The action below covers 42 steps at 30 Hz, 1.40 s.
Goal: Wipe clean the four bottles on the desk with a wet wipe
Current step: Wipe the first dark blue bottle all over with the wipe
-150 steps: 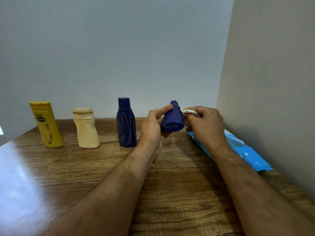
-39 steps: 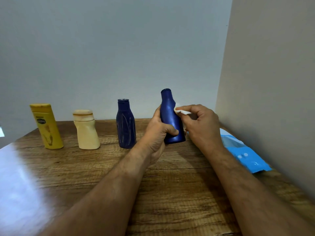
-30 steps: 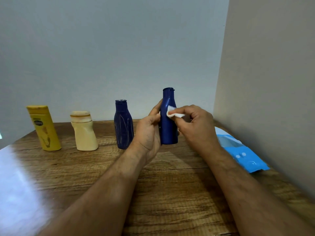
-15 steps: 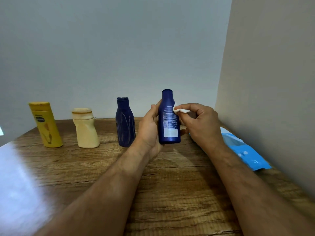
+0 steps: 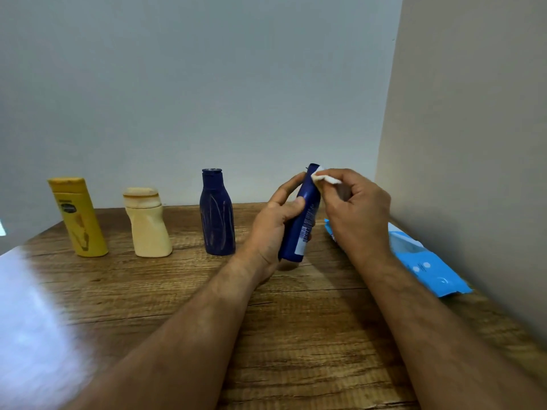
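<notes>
wipe (image 5: 327, 179) up from shoulder to cap | left hand (image 5: 273, 224) grips tilted blue bottle (image 5: 302, 220) | right hand (image 5: 355, 208) pinches wipe | first bottle nearly done, three wait along desk (image 5: 296, 321) back edge

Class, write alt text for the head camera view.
A left hand holds a blue bottle tilted while the right hand wipes its top with a wet wipe; three more bottles stand on the wooden desk.

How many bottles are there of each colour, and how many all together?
Dark blue bottles: 2, one standing on the desk and one held in the left hand
Yellow bottle: 1
Cream bottle: 1
Total: 4 bottles
</notes>
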Each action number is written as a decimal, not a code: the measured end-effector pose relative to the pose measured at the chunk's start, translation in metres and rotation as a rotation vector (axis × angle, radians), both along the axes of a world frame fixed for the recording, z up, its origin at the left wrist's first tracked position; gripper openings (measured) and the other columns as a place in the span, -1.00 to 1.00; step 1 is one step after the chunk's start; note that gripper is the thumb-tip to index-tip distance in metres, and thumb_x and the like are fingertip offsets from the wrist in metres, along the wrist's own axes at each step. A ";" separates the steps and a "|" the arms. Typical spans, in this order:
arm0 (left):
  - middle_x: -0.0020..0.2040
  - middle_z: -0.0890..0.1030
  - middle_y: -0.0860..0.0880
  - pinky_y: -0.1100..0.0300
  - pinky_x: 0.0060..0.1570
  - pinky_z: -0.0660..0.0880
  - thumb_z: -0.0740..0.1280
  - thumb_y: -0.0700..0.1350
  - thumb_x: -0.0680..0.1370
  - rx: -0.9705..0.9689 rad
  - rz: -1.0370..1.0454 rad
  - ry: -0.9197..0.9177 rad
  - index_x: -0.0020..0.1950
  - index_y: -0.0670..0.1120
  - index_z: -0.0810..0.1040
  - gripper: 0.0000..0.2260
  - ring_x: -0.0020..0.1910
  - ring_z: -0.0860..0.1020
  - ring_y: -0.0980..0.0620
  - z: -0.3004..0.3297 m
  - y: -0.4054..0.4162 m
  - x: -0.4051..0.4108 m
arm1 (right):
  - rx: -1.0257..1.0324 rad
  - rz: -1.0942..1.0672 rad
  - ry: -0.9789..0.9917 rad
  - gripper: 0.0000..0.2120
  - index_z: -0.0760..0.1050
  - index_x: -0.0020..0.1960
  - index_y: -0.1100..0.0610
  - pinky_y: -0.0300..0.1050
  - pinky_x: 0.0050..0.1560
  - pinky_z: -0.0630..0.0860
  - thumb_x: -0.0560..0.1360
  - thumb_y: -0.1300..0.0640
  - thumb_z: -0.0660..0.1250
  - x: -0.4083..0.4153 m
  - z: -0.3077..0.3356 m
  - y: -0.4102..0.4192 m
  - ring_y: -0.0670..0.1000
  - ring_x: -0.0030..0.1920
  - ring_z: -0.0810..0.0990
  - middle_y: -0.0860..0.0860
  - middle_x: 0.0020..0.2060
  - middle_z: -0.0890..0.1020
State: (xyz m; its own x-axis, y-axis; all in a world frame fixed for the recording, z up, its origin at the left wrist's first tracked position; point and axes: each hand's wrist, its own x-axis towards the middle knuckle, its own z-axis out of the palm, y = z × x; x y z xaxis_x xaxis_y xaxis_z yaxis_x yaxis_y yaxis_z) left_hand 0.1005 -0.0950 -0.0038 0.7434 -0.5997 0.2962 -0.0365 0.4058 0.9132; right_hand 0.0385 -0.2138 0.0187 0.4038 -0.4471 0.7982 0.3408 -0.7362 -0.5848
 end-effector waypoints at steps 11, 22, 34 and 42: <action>0.18 0.63 0.02 0.21 0.05 0.63 0.62 -0.12 0.35 0.183 0.304 -0.268 0.43 0.01 0.50 -0.33 0.13 0.62 0.08 -0.002 0.000 0.002 | 0.088 0.111 0.078 -0.90 0.70 -0.09 -0.04 -0.17 -0.08 0.60 0.46 0.13 0.43 -0.002 0.001 -0.002 -0.14 -0.15 0.64 -0.14 -0.23 0.69; 0.23 0.46 0.09 -0.03 0.11 0.62 0.53 0.15 0.13 0.231 0.477 -0.458 0.29 0.10 0.42 -0.25 0.18 0.56 0.06 -0.008 -0.005 0.004 | -0.146 0.190 0.204 -0.79 0.70 -0.17 -0.09 -0.29 -0.13 0.53 0.38 0.22 0.46 -0.007 -0.001 0.003 -0.16 -0.13 0.62 -0.14 -0.22 0.69; 0.28 0.34 0.09 0.22 0.23 0.55 0.59 -0.08 0.42 0.295 0.523 -0.527 0.34 0.07 0.32 -0.38 0.25 0.47 0.12 -0.011 -0.012 0.003 | -0.069 0.085 -0.146 -0.86 0.67 -0.17 0.16 -0.18 -0.17 0.59 0.38 0.17 0.34 -0.013 0.007 0.002 -0.07 -0.20 0.65 -0.03 -0.26 0.69; 0.28 0.34 0.11 0.00 0.32 0.48 0.56 -0.23 0.38 0.399 0.792 -0.726 0.32 0.19 0.34 -0.34 0.28 0.43 0.05 -0.011 -0.012 0.004 | -0.261 -0.101 -0.137 -0.69 0.67 0.02 0.09 -0.49 -0.19 0.35 0.41 0.39 0.32 -0.007 0.005 -0.006 -0.16 -0.22 0.48 0.01 -0.16 0.58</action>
State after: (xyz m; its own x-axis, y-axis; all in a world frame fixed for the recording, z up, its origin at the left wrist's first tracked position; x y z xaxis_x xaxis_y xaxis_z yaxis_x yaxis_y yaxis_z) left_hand 0.1048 -0.1072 -0.0147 0.6853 -0.1871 0.7038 -0.7239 -0.2796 0.6307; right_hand 0.0318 -0.2200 0.0233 0.2486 -0.2522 0.9352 0.3207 -0.8896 -0.3252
